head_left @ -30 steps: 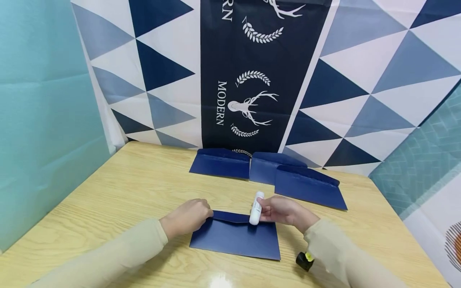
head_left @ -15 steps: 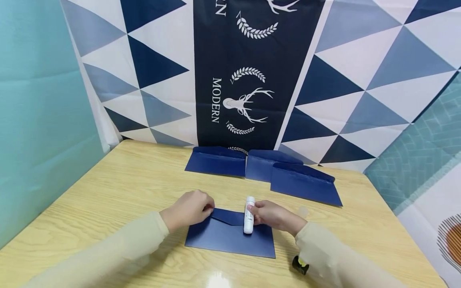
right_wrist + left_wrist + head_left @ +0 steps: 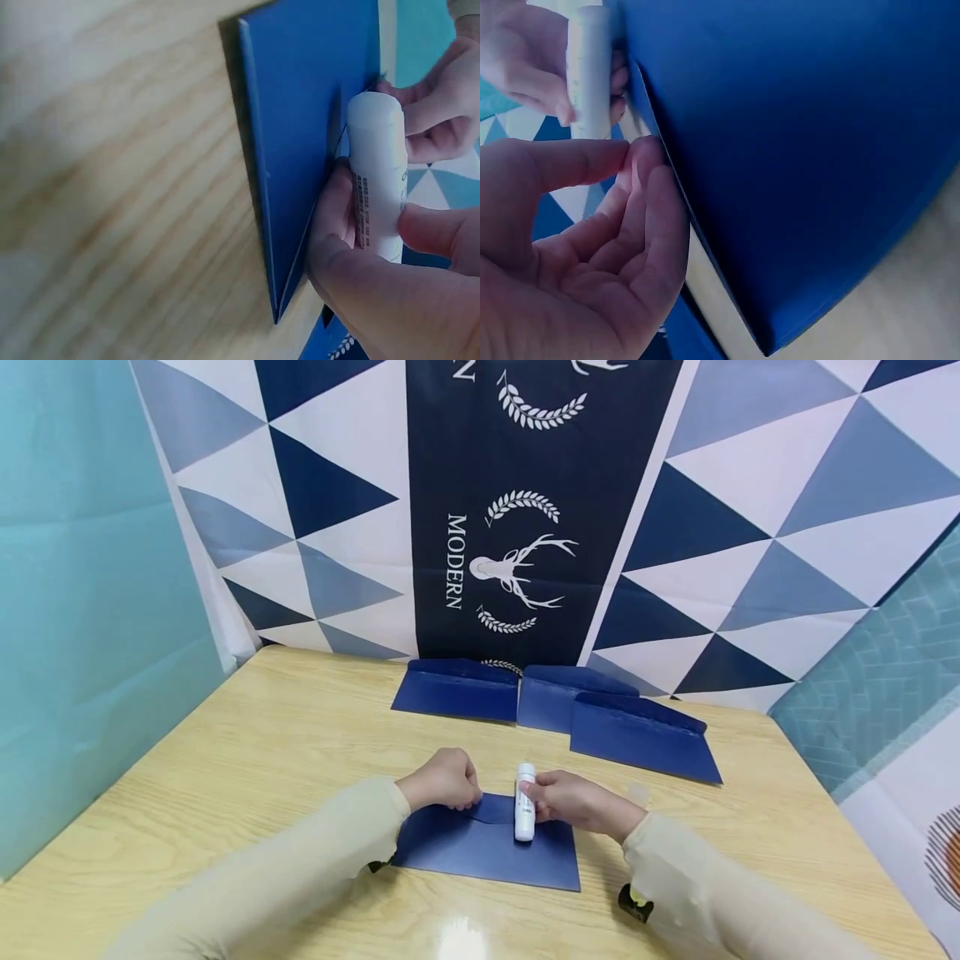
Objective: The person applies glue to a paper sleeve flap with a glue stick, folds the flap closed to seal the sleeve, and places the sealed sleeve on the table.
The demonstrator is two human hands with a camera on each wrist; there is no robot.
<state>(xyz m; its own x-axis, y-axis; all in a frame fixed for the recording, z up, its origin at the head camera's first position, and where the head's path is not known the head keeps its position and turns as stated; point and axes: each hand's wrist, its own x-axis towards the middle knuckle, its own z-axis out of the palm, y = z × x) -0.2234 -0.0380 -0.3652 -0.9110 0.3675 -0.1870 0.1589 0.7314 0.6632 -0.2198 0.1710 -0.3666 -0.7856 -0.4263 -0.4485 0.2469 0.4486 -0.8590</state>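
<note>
A dark blue envelope lies on the wooden table in front of me, its flap at the far side. My left hand is at the flap's edge, thumb and index fingertips pinched together there; in the left wrist view these fingertips meet against the blue paper. My right hand grips a white glue stick with small print on its side. The stick stands nearly upright over the flap's right part, held between thumb and fingers in the right wrist view. Whether its end touches the paper cannot be seen.
Behind lie three more blue envelopes: one at left, one in the middle, one at right overlapping it. A patterned cloth hangs along the table's back edge. A small pale piece sits beyond my right wrist.
My left hand has slid rightward along the flap from its left end toward the middle. The glue stick has tipped more upright and shifted slightly left. My right hand keeps its grip.
</note>
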